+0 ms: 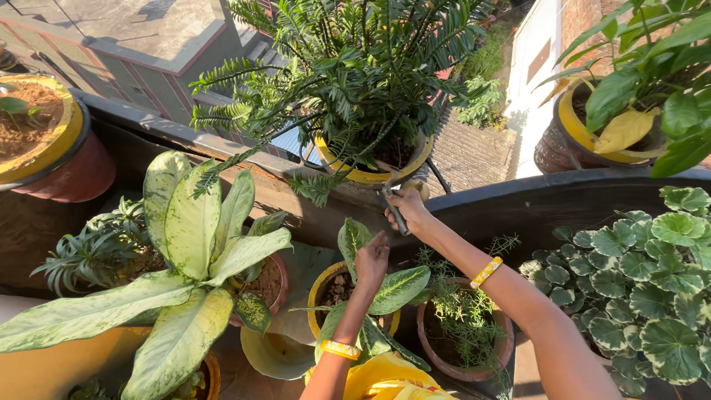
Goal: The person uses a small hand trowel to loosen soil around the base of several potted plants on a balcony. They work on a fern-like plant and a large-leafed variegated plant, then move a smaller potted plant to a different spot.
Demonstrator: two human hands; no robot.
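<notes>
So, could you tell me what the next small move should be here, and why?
Probably bring the shears in the right hand up to a drooping frond of the fern-like plant: the blades sit just below its yellow pot, while the left hand is free.

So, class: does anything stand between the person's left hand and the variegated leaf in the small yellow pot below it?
Nothing visible does. The left hand is at the tip of the variegated leaf above the small yellow pot. The right hand holds a dark tool off to the side.
</notes>
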